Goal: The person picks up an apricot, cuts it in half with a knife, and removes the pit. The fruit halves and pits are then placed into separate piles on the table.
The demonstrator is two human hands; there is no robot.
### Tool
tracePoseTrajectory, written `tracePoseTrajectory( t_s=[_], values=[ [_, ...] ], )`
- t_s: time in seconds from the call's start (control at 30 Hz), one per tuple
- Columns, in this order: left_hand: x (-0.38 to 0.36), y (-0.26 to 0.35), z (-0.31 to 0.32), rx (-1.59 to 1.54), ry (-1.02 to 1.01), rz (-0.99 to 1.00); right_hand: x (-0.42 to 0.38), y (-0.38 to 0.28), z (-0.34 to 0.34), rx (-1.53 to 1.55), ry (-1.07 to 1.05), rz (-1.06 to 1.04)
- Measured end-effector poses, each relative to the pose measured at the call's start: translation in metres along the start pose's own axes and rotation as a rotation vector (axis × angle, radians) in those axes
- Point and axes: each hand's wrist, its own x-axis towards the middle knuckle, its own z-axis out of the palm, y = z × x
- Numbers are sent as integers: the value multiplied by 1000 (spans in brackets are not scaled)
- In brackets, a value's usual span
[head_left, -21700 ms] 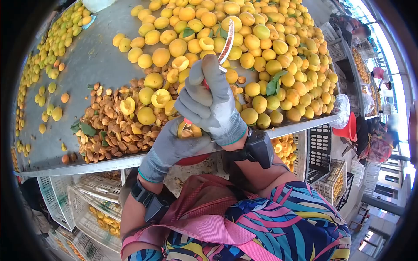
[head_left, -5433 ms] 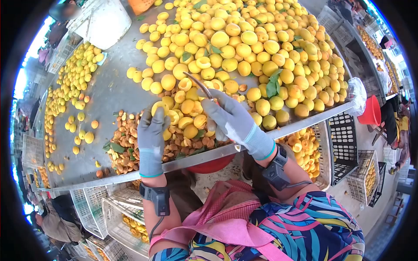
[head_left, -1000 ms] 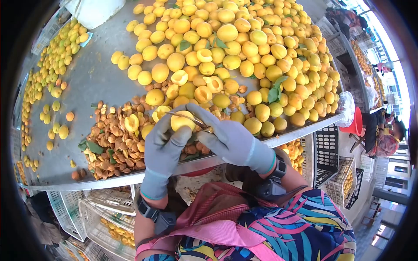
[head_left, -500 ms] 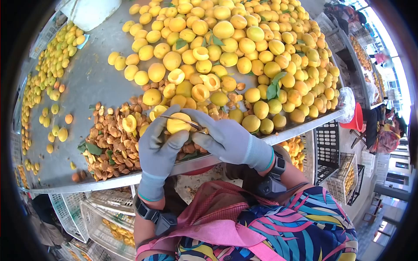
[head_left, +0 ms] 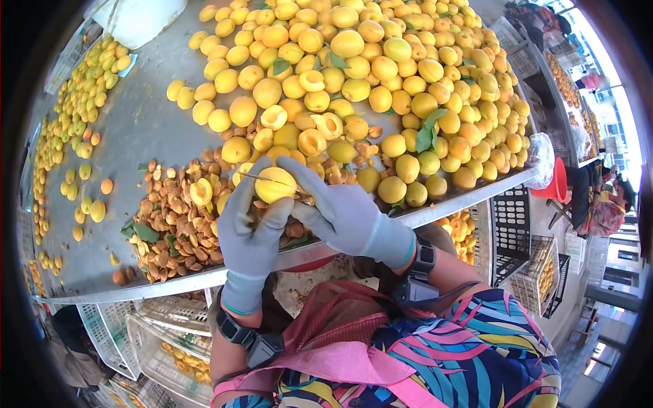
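Note:
In a grey glove, my left hand (head_left: 249, 228) is closed around a yellow apricot (head_left: 275, 187) between thumb and fingers. My gloved right hand (head_left: 345, 216) grips a thin, narrow blade (head_left: 265, 179) that lies across the top of the fruit; its handle is mostly hidden by the fingers. The fingers of my right hand also reach the fruit's far side. Just beyond both hands lie split apricot halves (head_left: 311, 143). A heap of brown apricot pits (head_left: 170, 224) spreads beside my left hand, with a few leaves in it.
A large pile of whole apricots (head_left: 408, 75) covers the metal table (head_left: 160, 92). Greener fruit (head_left: 75, 102) lies along the left side. Below the table edge stand crates (head_left: 170, 357) holding yellow fruit. A red bucket (head_left: 552, 182) and other people (head_left: 605, 211) are at right.
The blade has shifted slightly over the apricot, and the fruit sits a little higher and farther left between my hands. My right hand has moved slightly left.

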Motion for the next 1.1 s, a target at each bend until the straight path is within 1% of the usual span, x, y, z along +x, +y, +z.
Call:
tracePoseTrajectory(
  t_s=[0.03, 0.07, 0.1, 0.13, 0.2, 0.23, 0.27, 0.3, 0.33, 0.4, 0.43, 0.47, 0.53, 0.57, 0.63, 0.7, 0.73, 0.8, 0.87, 0.9, 0.97, 1.07, 1.1],
  values=[
    [1, -1, 1, -1, -2, 3, 2, 2, 6, 53, 45, -28],
    [1, -5, 3, -189, 38, -57, 4, 2, 10, 107, 89, -58],
    [0, -9, 4, -376, 79, -118, 5, 2, 11, 106, 88, -61],
    [-1, -15, 5, -377, 82, -117, 6, 0, 12, 93, 66, -28],
    [-3, -26, 6, -648, 114, -321, 4, 0, 13, 80, 42, 10],
    [-2, -24, 9, -651, 118, -322, 2, 2, 16, 9, 79, 0],
    [0, -20, 12, -572, 109, -303, 2, 2, 17, -60, 115, -13],
    [0, -16, 13, -492, 99, -284, 1, 1, 17, -59, 111, -15],
    [0, -11, 11, -491, 102, -286, 0, -2, 16, -105, 105, 2],
    [1, -3, 10, -116, 89, -106, -1, -4, 15, -152, 104, 21],
    [2, -2, 12, -139, 133, -62, 1, -5, 14, -98, 84, 22],
    [3, -2, 13, -139, 131, -60, 2, -5, 14, -42, 62, 25],
    [4, -4, 13, -271, 88, -42, 1, -3, 15, -34, 53, 18],
    [3, -5, 11, -270, 92, -48, 0, -3, 16, -25, 46, 10],
    [4, -5, 8, -202, 60, -125, -1, -3, 16, -31, 31, 10],
    [4, -5, 7, -218, 53, -152, -1, -5, 12, -41, 24, 11],
    [5, -4, 6, -234, 42, -179, -1, -5, 10, 8, 7, 8],
    [4, -3, 6, -201, 42, -146, -1, -7, 4, 59, -11, 8],
    [3, -5, 6, -167, 40, -115, -1, -6, -4, 92, -97, 36],
    [1, -7, 6, -161, 32, -113, 0, -4, -4, 93, -98, 39],
    [-2, -8, 7, -157, 20, -122, -1, 1, -3, 185, -57, -34],
    [-5, -4, 9, -232, 24, -119, -2, -1, -10, 234, -80, -37],
    [-5, -5, 10, -228, 35, -88, -1, 4, -7, 275, -75, -73]
  ],
)
